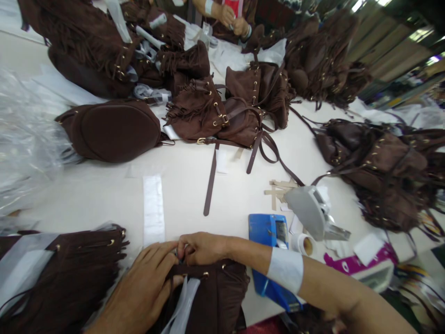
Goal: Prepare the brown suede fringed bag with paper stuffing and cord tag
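Observation:
A dark brown bag [225,297] with gold eyelets stands close in front of me, and a strip of white wrapping [186,301] hangs down its side. My left hand [149,273] is closed on the bag's upper rim, its thumb low on the near side and its fingers across the top. My right hand [201,248] is curled in a pinch at the same rim, touching the left fingertips. What the right fingers pinch is hidden. A white patch [285,269] is wrapped round my right forearm.
Another fringed bag [76,264] lies at left, below clear plastic wrap [28,139]. A blue tape dispenser [266,229], grey dispenser [309,211] and tape roll [302,243] sit at right. Several brown bags [118,132] line the back, where another person's hands [232,21] work.

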A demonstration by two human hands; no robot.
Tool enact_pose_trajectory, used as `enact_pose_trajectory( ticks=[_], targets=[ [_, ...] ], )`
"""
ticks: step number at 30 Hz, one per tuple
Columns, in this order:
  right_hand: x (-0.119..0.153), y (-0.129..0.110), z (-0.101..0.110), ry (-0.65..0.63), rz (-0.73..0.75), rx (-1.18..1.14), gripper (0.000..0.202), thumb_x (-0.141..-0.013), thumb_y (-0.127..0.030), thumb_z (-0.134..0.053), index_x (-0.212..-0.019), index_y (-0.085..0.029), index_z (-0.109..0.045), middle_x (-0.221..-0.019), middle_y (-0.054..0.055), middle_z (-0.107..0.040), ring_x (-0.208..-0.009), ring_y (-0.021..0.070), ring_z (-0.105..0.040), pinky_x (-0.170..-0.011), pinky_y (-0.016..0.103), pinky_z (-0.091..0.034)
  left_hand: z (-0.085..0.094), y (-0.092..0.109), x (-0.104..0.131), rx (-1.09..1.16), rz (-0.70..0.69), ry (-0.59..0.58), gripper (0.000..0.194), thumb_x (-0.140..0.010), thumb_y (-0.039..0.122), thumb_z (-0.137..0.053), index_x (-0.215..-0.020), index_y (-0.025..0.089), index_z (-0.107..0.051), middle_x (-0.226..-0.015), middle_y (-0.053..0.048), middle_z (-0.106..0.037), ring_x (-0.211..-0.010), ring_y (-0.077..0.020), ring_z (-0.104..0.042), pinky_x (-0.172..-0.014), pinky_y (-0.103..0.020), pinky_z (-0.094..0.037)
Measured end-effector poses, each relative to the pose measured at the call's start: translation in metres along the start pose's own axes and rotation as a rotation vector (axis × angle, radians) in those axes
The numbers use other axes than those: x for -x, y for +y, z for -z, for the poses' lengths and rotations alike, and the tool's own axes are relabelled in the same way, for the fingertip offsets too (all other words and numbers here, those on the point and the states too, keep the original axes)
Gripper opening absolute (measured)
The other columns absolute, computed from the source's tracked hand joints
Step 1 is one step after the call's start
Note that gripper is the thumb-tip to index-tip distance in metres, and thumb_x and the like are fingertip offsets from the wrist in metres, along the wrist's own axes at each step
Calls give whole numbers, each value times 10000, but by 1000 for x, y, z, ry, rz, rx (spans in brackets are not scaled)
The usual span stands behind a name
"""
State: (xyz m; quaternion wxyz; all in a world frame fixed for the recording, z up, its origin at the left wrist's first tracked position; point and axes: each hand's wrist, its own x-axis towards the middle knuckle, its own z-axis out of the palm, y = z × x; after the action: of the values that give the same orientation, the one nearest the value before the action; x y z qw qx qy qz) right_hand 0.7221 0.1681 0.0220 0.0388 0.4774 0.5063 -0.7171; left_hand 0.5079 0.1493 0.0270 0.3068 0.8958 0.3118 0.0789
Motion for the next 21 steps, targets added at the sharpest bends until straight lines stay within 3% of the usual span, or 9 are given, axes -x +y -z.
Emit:
enact_pose_trajectory(
  ticks=[2, 7, 11, 14, 18, 21],
  targets=[
    [7, 0, 3, 35, 46, 59, 196, -758, -103, -589, -921, -211, -601, -755, -65, -619, -684, 103, -575, -623, 208, -431, -1, -1, 0, 31, 30, -36, 161, -927, 253, -525, -1081, 249, -571, -1195, -60, -617, -1140, -246, -554, -988, -428, -484],
    [59, -14, 3, 415, 245, 404, 216, -870, -177, -507, -1045, -229, -623, -914, 6, -690, -836, 156, -625, -754, 264, -449, 1, 2, -3, 116, 132, -102, 122, -957, 249, -468, -1037, 237, -560, -1075, -49, -613, -1037, -243, -548, -897, -413, -459],
    [93, -17, -14, 349, 316, 496, 308, -866, -201, -556, -1171, -238, -575, -1093, 43, -667, -1026, 197, -605, -910, 317, -448, 3, 3, -8, 145, 170, -173, 101, -961, 227, -452, -945, 222, -551, -944, -34, -589, -943, -241, -531, -834, -400, -411],
    [92, -7, -30, 345, 316, 568, 384, -842, -235, -614, -1218, -228, -531, -1175, 71, -623, -1091, 230, -565, -944, 355, -430, 3, 3, -11, 132, 153, -189, 113, -962, 202, -441, -936, 220, -550, -925, -30, -590, -920, -244, -521, -827, -396, -382],
    [73, 9, -44, 492, 244, 578, 218, -846, -161, -533, -1051, -230, -560, -1032, 44, -614, -978, 210, -566, -860, 335, -431, 4, 5, -15, 96, 140, -208, 127, -959, 181, -433, -897, 219, -537, -873, -27, -599, -876, -244, -523, -782, -375, -366],
    [64, 15, -46, 528, 241, 540, 217, -816, -138, -525, -1010, -230, -552, -985, 28, -614, -944, 196, -571, -845, 320, -439, 4, 5, -16, 56, 144, -219, 132, -969, 204, -428, -885, 217, -529, -840, -28, -605, -845, -238, -541, -749, -359, -366]
  ],
)
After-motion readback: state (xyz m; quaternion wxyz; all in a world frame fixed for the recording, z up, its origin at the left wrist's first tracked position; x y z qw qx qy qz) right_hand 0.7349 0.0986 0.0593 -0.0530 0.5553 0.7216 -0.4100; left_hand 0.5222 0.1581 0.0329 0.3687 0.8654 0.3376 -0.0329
